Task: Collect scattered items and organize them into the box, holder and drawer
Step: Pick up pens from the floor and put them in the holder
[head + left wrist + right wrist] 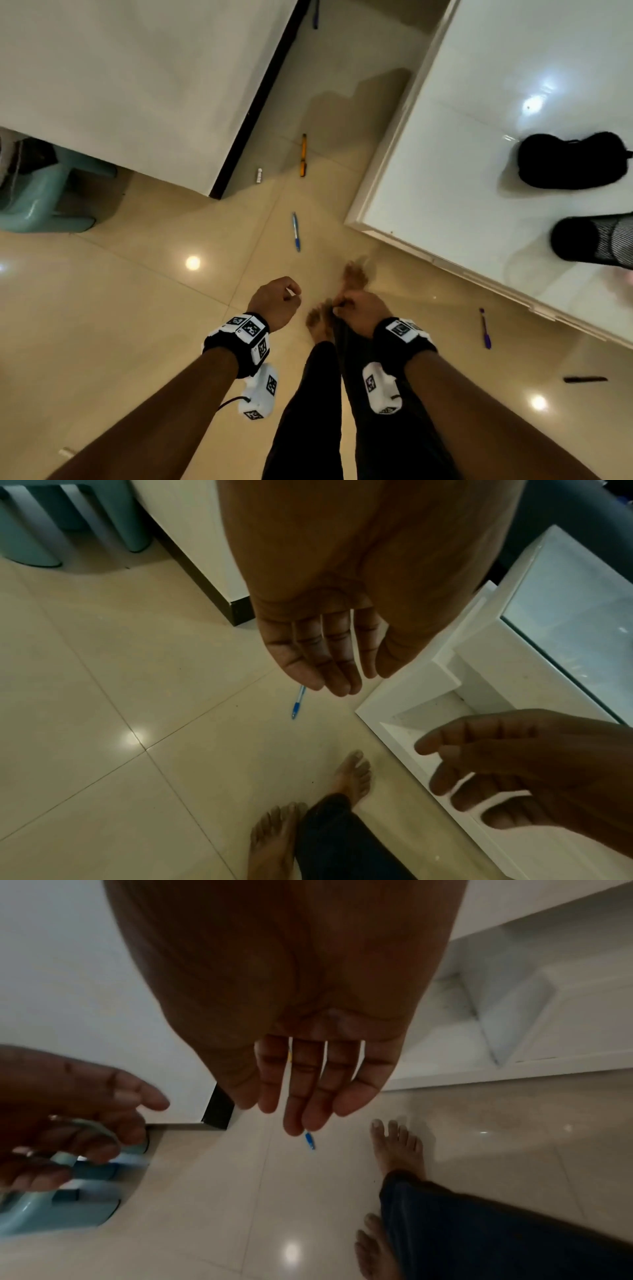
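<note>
Several pens lie scattered on the beige tiled floor: a blue pen [296,232] just ahead of my feet, an orange pen [303,155] farther on, a dark blue pen [315,15] at the far end, a purple pen [485,328] and a black pen [585,379] to my right. A small white item [259,175] lies beside the orange pen. My left hand [284,298] and right hand [346,306] hang over my feet, fingers loosely curled, holding nothing. The blue pen [298,704] shows beyond my left hand's fingers [325,653] and partly behind my right hand's fingers [308,1091].
A glossy white table [462,144] on the right carries a black pouch [572,161] and a black mesh holder [592,241]. A white cabinet [137,85] with a dark edge stands at left, with a teal plastic stool [37,202] beside it. The aisle between them is narrow.
</note>
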The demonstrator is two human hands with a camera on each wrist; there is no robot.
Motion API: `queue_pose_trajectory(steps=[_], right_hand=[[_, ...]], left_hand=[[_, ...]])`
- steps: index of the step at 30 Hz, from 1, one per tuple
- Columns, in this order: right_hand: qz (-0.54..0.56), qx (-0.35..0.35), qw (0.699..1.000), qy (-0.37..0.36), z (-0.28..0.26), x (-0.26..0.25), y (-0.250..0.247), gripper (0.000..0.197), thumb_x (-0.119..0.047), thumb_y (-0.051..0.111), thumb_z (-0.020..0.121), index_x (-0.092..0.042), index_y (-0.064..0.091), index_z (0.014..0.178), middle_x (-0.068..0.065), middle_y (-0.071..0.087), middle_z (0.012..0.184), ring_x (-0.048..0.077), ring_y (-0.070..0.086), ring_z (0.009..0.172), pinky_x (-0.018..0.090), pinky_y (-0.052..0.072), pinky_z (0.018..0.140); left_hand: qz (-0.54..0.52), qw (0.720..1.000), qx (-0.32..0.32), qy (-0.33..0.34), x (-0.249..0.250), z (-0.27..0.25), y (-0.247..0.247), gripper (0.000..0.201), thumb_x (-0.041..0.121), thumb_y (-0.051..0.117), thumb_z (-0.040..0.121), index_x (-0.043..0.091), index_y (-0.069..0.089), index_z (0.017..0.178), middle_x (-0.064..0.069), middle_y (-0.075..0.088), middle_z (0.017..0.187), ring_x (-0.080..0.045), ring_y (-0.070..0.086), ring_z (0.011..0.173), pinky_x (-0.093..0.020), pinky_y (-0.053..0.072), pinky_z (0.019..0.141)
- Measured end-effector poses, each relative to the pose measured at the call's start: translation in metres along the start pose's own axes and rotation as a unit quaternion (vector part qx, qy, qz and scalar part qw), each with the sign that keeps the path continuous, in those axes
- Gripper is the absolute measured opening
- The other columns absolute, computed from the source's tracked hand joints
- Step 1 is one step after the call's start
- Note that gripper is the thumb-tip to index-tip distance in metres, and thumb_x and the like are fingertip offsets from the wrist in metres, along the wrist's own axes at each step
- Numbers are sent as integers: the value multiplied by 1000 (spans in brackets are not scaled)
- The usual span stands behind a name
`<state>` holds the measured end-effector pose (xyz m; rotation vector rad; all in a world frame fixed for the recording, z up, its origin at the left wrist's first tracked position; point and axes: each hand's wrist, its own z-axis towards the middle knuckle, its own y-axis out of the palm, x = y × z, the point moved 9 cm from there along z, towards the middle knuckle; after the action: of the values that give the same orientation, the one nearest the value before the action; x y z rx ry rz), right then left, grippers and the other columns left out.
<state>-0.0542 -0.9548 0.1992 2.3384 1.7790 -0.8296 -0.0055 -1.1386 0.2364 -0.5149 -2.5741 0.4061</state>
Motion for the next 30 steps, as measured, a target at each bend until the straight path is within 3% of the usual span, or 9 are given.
queue_pose_trajectory(steps=[6, 8, 10, 14, 17, 20, 24, 26, 30], right_hand=[[3, -14, 999, 34, 75, -53, -2, 9, -34, 60, 89, -32, 68, 92, -6, 65, 103, 8, 54, 87, 15, 41, 78], [-7, -5, 999, 44, 105, -66, -12, 10, -41, 53, 86, -38, 63, 85, -8, 66, 110, 12, 59, 93, 23, 46, 85], [-10, 9, 998, 59, 139, -76, -25, 16, -35, 51, 89, -33, 67, 94, -1, 67, 114, 21, 62, 102, 30, 49, 89], [17, 64, 993, 99, 206, -73, -37, 17, -27, 58, 90, -22, 68, 103, 4, 68, 114, 27, 62, 104, 27, 47, 81], [42, 89, 988, 120, 272, -57, -28, 20, -28, 63, 89, -23, 64, 108, 6, 68, 115, 28, 61, 108, 30, 46, 85], [51, 106, 984, 133, 324, -43, -12, 29, -32, 65, 88, -19, 59, 113, 9, 65, 117, 31, 59, 110, 32, 46, 86], [25, 96, 986, 136, 381, -32, 12, 52, -35, 65, 86, -14, 47, 130, 15, 59, 125, 37, 56, 115, 36, 47, 89], [-41, 89, 990, 105, 406, -35, 25, 63, -32, 65, 88, -12, 36, 140, 17, 57, 128, 39, 55, 118, 39, 48, 93], [-131, 99, 986, 32, 423, -50, 35, 43, -13, 55, 90, -9, 42, 131, 19, 62, 114, 42, 60, 105, 40, 48, 82]], left_hand=[[-46, 999, 17, -20, 15, 37, -32, 3, 23, 62, 89, 23, 64, 91, 6, 61, 69, -22, 64, 76, -31, 49, 72], [-63, 998, 22, -16, 25, 63, -43, 4, 22, 61, 89, 23, 64, 92, 4, 61, 72, -24, 66, 81, -32, 49, 74], [-83, 996, 37, -15, 33, 97, -56, 7, 20, 60, 88, 24, 65, 91, 6, 62, 75, -22, 65, 82, -30, 48, 75], [-84, 994, 75, -10, 34, 175, -78, 16, 18, 59, 86, 21, 69, 97, 4, 69, 88, -18, 62, 92, -30, 45, 90], [-76, 995, 66, -11, 17, 250, -84, 16, 18, 58, 89, 17, 68, 102, -3, 69, 96, -22, 63, 94, -27, 47, 83], [-57, 995, 72, -24, -10, 308, -93, 15, 19, 61, 87, 18, 66, 101, 6, 64, 78, -22, 63, 89, -24, 44, 74], [-60, 994, 87, -24, -31, 359, -103, 12, 19, 59, 87, 22, 63, 98, 9, 59, 72, -14, 59, 68, -16, 43, 47], [-67, 993, 99, -13, -38, 375, -104, 12, 19, 59, 87, 22, 62, 98, 9, 59, 73, -12, 59, 64, -18, 42, 48], [-68, 992, 107, -17, -54, 391, -94, 14, 18, 58, 88, 23, 62, 100, 13, 60, 75, -2, 57, 62, -12, 39, 48]])
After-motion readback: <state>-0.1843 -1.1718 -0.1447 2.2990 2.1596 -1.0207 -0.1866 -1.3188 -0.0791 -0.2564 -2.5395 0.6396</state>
